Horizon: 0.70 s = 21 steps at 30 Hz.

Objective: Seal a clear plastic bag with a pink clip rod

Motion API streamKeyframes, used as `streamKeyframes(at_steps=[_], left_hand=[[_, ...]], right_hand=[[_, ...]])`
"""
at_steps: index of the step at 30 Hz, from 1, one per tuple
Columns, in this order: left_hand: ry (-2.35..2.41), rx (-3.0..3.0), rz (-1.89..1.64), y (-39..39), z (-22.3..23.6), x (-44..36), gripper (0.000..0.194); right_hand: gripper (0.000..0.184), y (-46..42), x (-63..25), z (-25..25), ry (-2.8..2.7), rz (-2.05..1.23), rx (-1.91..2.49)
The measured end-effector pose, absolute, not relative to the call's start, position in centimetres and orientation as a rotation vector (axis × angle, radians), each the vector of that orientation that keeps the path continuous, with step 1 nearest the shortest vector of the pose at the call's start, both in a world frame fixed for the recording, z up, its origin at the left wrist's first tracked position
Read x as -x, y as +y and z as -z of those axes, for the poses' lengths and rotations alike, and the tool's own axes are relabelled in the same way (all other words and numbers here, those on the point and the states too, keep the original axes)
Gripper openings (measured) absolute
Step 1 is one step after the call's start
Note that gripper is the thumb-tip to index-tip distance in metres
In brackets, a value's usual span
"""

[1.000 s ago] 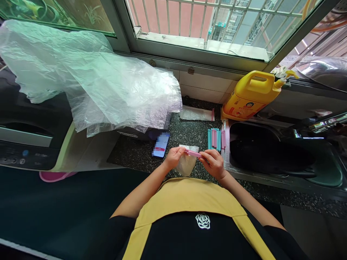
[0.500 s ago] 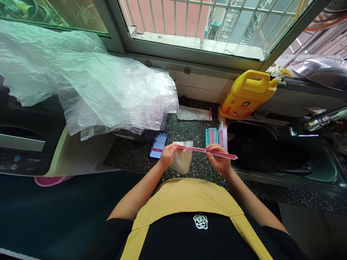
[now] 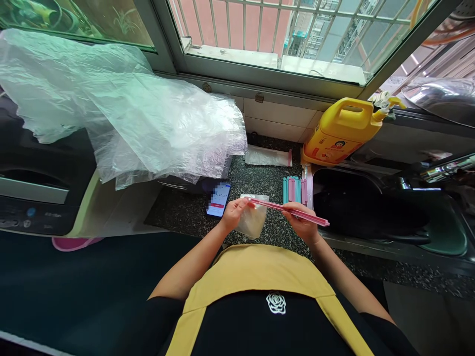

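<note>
Between my two hands runs a long, thin pink bag sealing clip, sloping down to the right. My left hand pinches its left end, close to the top edge of a small clear plastic bag with pale contents. Whether those fingers also grip the bag is hard to see. Fingers of my right hand are wrapped round the right half of the clip, whose end sticks out past them. Just beyond my right hand lie several teal and pink sealing clips in a row on the dark speckled counter.
A phone with a lit screen lies left of the bag. At the back are a flat clear packet and a yellow jug. Plastic sheeting covers things at left; the sink is at right.
The right end of the clip has dipped slightly, and both hands stay on it. The whole view has shifted a little to the right.
</note>
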State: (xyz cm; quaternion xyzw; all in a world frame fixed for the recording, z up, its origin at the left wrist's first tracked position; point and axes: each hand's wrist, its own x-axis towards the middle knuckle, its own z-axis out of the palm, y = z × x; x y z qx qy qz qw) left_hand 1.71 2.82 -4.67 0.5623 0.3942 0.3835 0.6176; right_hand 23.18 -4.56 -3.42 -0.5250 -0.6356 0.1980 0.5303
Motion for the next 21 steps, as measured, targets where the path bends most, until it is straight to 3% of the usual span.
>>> streamKeyframes(at_steps=[7, 13, 19, 21], left_hand=[[0.778, -1.876, -0.934, 1.8, 3.7, -1.9, 0.023], [0.585, -2.15, -1.023, 1.5, 2.8, -2.0, 0.017], [0.764, -1.645, -1.091, 1.2, 3.8, -1.8, 0.015], [0.82, -1.295, -1.094, 1.2, 4.1, -2.0, 0.038]], right_hand=[[0.002, -4.2, -21.9, 3.1, -1.255, -0.618, 1.263], [0.007, -3.9, -20.7, 3.1, -1.253, -0.756, 1.221], [0.006, -4.0, -20.7, 3.1, -1.214, -0.632, 1.177], [0.007, -4.1, -20.8, 3.0, -1.213, -0.61, 1.173]])
